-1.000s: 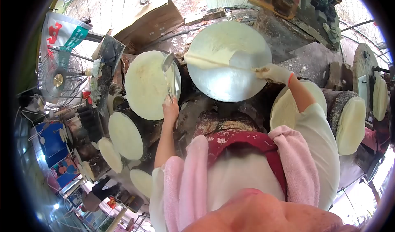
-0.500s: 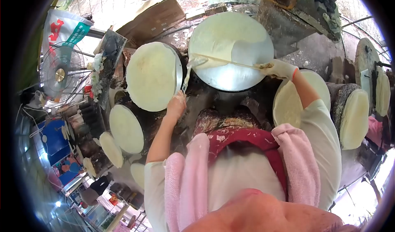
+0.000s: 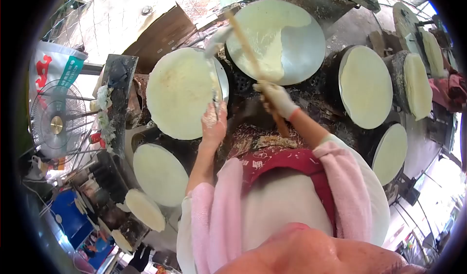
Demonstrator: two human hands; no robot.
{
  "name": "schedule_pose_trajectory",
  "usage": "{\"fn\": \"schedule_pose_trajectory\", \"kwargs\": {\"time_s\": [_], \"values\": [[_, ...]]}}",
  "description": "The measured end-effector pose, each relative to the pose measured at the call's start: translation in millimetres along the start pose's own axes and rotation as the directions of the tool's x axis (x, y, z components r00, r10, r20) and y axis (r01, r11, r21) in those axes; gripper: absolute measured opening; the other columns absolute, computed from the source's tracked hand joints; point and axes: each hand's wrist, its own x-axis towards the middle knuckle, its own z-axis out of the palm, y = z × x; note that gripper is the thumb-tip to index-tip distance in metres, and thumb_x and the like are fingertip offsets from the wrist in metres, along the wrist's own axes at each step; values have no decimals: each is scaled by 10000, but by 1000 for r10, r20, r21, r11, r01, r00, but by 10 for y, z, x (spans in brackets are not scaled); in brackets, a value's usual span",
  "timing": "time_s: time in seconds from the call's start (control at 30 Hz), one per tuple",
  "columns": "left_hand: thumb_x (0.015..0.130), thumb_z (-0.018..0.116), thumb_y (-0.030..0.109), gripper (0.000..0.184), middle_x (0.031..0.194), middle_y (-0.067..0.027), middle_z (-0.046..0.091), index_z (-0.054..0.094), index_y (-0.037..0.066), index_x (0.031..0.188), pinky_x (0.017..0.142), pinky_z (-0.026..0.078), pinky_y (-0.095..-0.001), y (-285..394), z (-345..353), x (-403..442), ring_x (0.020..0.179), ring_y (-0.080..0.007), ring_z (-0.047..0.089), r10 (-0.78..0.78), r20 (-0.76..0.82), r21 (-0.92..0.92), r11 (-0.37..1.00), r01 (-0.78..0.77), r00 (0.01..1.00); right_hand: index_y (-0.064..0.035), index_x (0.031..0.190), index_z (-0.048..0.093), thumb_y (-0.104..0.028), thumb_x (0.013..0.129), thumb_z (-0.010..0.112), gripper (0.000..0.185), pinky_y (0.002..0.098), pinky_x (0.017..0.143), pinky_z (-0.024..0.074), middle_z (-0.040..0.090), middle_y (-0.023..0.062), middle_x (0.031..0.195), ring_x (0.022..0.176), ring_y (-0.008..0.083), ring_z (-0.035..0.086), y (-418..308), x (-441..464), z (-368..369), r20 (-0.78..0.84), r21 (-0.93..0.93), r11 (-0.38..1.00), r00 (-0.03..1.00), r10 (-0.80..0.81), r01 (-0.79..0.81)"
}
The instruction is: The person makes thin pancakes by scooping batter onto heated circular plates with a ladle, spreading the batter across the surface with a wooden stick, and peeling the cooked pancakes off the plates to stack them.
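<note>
My left hand (image 3: 214, 122) is closed around the handle of a narrow, batter-coated spatula (image 3: 213, 74). The spatula reaches up past the right rim of a round flatbread (image 3: 177, 94), and its far end is blurred. In my gloved right hand (image 3: 276, 99) is a long wooden stick (image 3: 248, 48), gripped near its lower part and slanting up to the left over the large round griddle (image 3: 304, 50). Pale batter (image 3: 262, 21) covers the upper and left part of that griddle; its right side shows bare metal.
More griddles carry flatbreads, at right (image 3: 366, 87), lower right (image 3: 390, 152) and lower left (image 3: 160, 174). A standing fan (image 3: 57, 124) is at far left. Behind the griddles lies a cardboard box (image 3: 163, 45). A red apron (image 3: 279, 164) and pink towel (image 3: 348, 191) hang on my body.
My right hand has moved left and closer to my body. The stick has swung from nearly level to steep. Batter now reaches the griddle's lower edge. The whole view has shifted.
</note>
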Motion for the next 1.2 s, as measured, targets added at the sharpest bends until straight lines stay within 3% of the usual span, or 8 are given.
{"fn": "schedule_pose_trajectory", "kwargs": {"time_s": [0.07,0.23,0.3,0.4,0.53,0.83,0.93,1.2], "values": [[935,579,105,149,798,-245,621,583,-44,940,638,482,-450,-34,-210,4,740,-421,622,-523,220,-438,701,563,823,-88,1123,655,-429,943,596,390,328,579,491,630,77,771,612,179,589,281,284,358,-155,-265,961,981,-119,75],[930,566,99,153,813,-241,605,580,-51,952,655,474,-437,-457,-313,-409,724,-415,599,-413,180,-358,818,451,893,-55,1157,634,-448,966,525,450,490,931,461,660,267,1081,1107,447,588,448,148,186,-518,-623,782,755,-403,-10],[932,567,99,159,820,-233,604,577,-58,954,656,474,-434,-447,-349,-496,715,-406,591,-471,189,-393,768,506,862,-39,1111,630,-426,968,535,424,472,757,529,699,221,938,880,392,684,585,202,-207,-536,-700,713,631,-561,40],[944,567,106,165,816,-190,607,576,-58,954,636,472,-402,-434,-338,-630,692,-338,596,-488,179,-392,761,517,854,-47,1030,613,-370,965,564,332,314,400,429,575,42,675,465,120,542,271,-97,-168,-556,-202,969,798,-234,144],[978,559,134,162,774,-88,585,570,-28,974,545,445,-295,-164,-375,-610,625,-169,572,-580,283,-539,562,627,764,-42,1057,583,-413,971,517,387,509,776,509,687,250,909,863,419,672,508,-137,-172,-291,-853,521,825,-485,6],[1004,538,155,119,591,29,453,517,56,942,369,328,-236,588,-284,-455,410,-60,407,-593,378,-583,444,680,711,12,1034,641,-432,951,534,464,501,859,495,680,268,973,987,449,638,-122,-468,-891,-391,-523,849,862,-322,80],[1005,537,158,113,593,27,452,519,60,953,370,326,-231,737,-239,-464,414,-59,407,-596,371,-568,461,682,712,-43,1045,616,-401,965,522,378,537,764,500,686,249,887,883,426,667,309,-556,-1040,-134,-917,394,877,-461,68],[1016,506,175,162,517,5,403,535,18,992,344,247,-261,1230,11,-473,355,-91,359,-674,287,-536,475,697,680,10,981,618,-412,943,553,428,526,790,500,674,278,888,904,456,647,-329,-315,-1884,-299,-821,568,800,-520,62]]}}
